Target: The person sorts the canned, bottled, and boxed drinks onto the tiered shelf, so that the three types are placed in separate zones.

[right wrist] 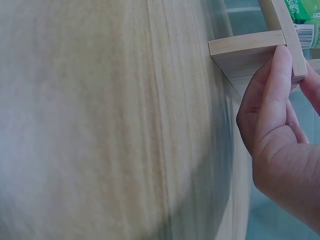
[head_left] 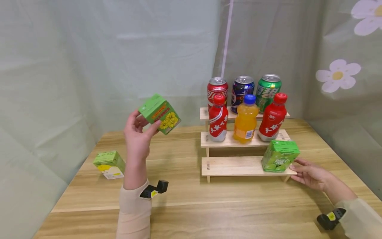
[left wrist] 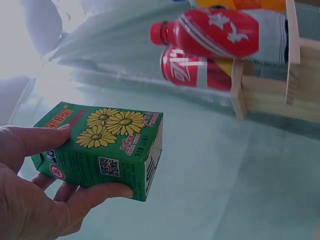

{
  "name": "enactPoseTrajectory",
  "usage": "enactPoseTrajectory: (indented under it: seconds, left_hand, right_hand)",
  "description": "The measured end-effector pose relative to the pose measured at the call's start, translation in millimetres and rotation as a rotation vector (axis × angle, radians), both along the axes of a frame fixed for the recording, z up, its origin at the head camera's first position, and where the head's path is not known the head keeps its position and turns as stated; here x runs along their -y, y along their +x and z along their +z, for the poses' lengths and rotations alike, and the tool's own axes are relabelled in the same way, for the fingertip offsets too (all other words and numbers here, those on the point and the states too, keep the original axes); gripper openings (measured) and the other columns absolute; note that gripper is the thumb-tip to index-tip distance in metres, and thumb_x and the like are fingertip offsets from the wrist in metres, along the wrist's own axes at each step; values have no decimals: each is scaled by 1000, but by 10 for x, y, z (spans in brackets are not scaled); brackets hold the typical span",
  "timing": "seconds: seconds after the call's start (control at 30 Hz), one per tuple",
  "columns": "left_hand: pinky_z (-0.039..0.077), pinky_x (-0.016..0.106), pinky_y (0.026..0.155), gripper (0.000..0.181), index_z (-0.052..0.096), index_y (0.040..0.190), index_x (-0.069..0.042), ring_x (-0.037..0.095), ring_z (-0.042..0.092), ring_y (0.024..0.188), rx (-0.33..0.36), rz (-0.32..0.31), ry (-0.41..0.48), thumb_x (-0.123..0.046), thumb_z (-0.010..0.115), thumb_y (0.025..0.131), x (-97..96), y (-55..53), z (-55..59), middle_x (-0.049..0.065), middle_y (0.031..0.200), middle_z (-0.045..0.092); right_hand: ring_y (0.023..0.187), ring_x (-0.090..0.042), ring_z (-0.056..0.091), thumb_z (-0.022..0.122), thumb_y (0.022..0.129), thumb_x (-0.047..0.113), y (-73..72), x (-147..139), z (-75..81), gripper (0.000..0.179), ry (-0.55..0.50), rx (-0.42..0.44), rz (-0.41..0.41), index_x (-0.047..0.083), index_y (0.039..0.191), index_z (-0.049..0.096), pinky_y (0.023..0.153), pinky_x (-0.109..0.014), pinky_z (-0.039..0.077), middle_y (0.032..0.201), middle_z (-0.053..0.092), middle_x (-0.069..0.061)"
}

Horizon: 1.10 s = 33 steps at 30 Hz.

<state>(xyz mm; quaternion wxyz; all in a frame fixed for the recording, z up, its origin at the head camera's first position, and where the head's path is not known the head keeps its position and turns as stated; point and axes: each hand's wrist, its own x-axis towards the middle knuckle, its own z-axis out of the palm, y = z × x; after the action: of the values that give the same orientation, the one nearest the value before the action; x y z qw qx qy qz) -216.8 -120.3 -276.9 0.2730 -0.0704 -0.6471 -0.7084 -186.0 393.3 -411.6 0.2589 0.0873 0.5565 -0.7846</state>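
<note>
My left hand [head_left: 138,136] grips a green drink carton [head_left: 162,114] printed with yellow flowers, raised above the table and tilted. In the left wrist view, the thumb and fingers of that hand lie around one end of the carton [left wrist: 107,145]. My right hand [head_left: 311,176] pinches the right end of the bottom step of a three-tier wooden display rack [head_left: 232,166]. The right wrist view has the fingers [right wrist: 274,95] under the step's board, beside its leg. Just above that hand, a second green carton [head_left: 280,156] stands on the bottom step's right end.
A light-green carton [head_left: 109,165] sits on the table at the left. Two red-capped bottles [head_left: 218,121] flank an orange drink bottle [head_left: 246,121] on the middle step. The top step bears a red can [head_left: 217,88], a dark blue can [head_left: 242,91] and a green can [head_left: 269,91].
</note>
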Motion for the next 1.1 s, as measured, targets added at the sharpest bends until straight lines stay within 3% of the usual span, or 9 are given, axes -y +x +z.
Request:
enactPoseTrajectory:
  seconds: [0.13,0.27,0.4,0.47,0.57,0.73,0.93,1.1]
  left_hand:
    - [54,18,71,52,55,123,0,17,54,94,-98,-15,-65,15,69,75,-112,99,27,-4,102,60]
    - [52,17,75,53,54,123,4,18,54,94,-137,-49,-83,17,69,74,-236,201,53,-5,103,62]
    - [51,18,75,54,54,122,3,18,54,93,-105,-115,-79,18,69,72,-350,318,75,-5,103,62]
    - [51,18,72,54,54,121,4,17,53,92,-93,-155,-87,18,69,72,-405,366,77,-6,102,62]
    - [53,19,72,55,52,122,6,17,54,92,-79,-218,-104,19,69,71,-489,411,71,-5,102,62]
    - [57,25,76,56,53,122,3,17,55,95,11,-291,-134,17,70,71,-650,417,18,4,107,61]
    - [50,35,92,55,56,121,-1,19,59,96,38,-348,-222,13,73,71,-855,380,-99,17,110,63]
    - [43,38,96,54,56,122,-3,23,59,98,99,-432,-288,8,74,73,-988,332,-201,18,109,65]
  right_hand:
    - [89,-13,67,53,95,3,-3,-1,1,73,1,10,-3,13,148,2,83,-27,56,96,68,-1]
    - [90,-14,67,52,96,3,5,-9,-1,56,-22,15,2,21,140,23,84,-27,55,98,69,-2]
    - [91,-14,67,51,96,3,7,-19,0,39,-46,7,20,24,126,36,84,-27,55,99,69,-2]
    - [91,-14,67,51,96,3,6,-21,5,42,-50,3,27,24,128,34,84,-27,55,99,69,-2]
    - [91,-14,67,51,96,4,-3,-15,18,56,-38,-3,30,23,140,22,84,-26,55,99,69,-2]
    - [89,-13,67,53,96,4,-31,-7,41,74,3,-2,6,15,148,2,83,-26,56,97,68,-1]
    - [91,-13,67,52,96,4,-30,-17,37,49,-33,-2,20,21,133,26,84,-27,56,99,69,-1]
    - [92,-14,67,51,96,2,-22,-14,25,36,-83,-9,39,22,121,34,84,-27,56,99,69,-2]
